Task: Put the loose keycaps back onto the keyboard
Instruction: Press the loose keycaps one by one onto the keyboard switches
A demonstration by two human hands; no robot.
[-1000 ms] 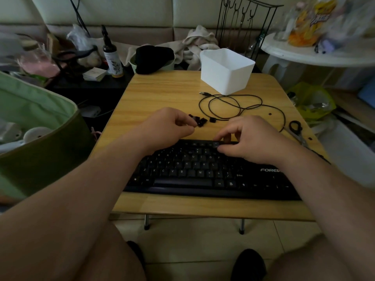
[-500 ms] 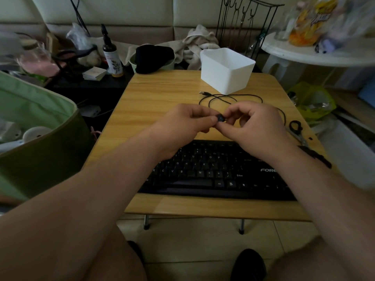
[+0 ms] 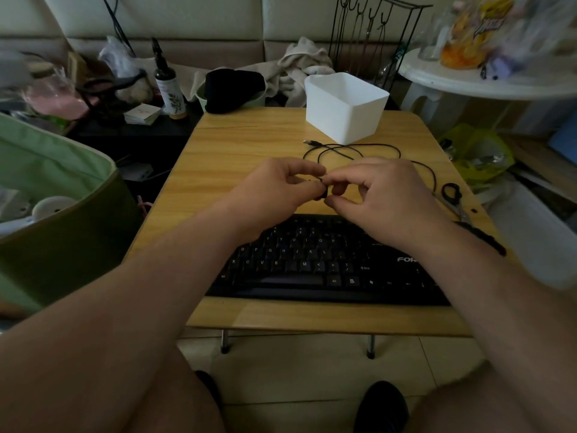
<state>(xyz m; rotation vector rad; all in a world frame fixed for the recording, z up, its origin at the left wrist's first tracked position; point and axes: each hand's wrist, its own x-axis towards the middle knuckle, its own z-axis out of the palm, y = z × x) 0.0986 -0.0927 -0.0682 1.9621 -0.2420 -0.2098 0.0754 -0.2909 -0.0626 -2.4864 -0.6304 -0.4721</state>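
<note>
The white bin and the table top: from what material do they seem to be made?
white bin: probably plastic, matte to slightly satin; its walls are thin, smooth and evenly white, with rounded moulded corners.

table top: it looks like wood or a wood-look laminate, light yellow-brown with long grain lines and a soft sheen. The picture cannot settle which one.

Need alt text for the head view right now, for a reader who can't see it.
Both hands, left hand and right hand, pinch a small black keycap between them above a black keyboard on a wooden table. Behind lie a black cable, a white bin and scissors.
</note>
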